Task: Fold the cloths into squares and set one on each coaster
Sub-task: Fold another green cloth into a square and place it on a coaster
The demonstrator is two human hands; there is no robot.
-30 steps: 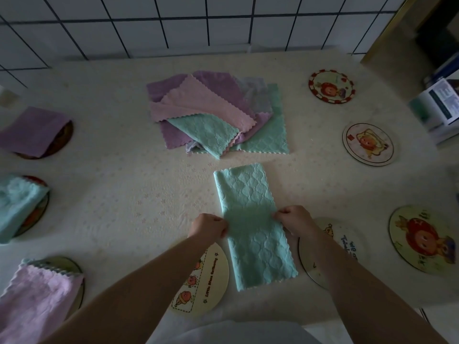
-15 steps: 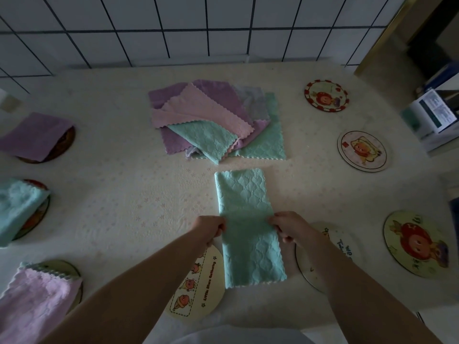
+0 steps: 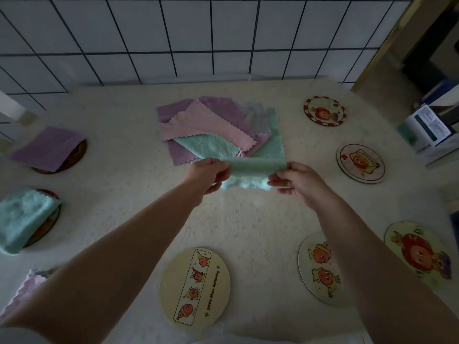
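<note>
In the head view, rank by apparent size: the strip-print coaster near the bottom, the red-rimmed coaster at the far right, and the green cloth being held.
1. Strip-print coaster, largest, though nearest the camera.
2. Green cloth, held folded between left hand and right hand.
3. Red-rimmed coaster, smallest, but farthest away.

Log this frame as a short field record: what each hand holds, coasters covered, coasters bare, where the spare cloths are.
left hand: pinches the left edge of the mint-green textured cloth
right hand: pinches its right edge
cloth state: lifted, doubled over
coasters covered: three at left; purple folded cloth, mint folded cloth, pink folded cloth
coasters bare: five
spare cloths: loose pile of pink, purple and mint cloths at table centre
</note>
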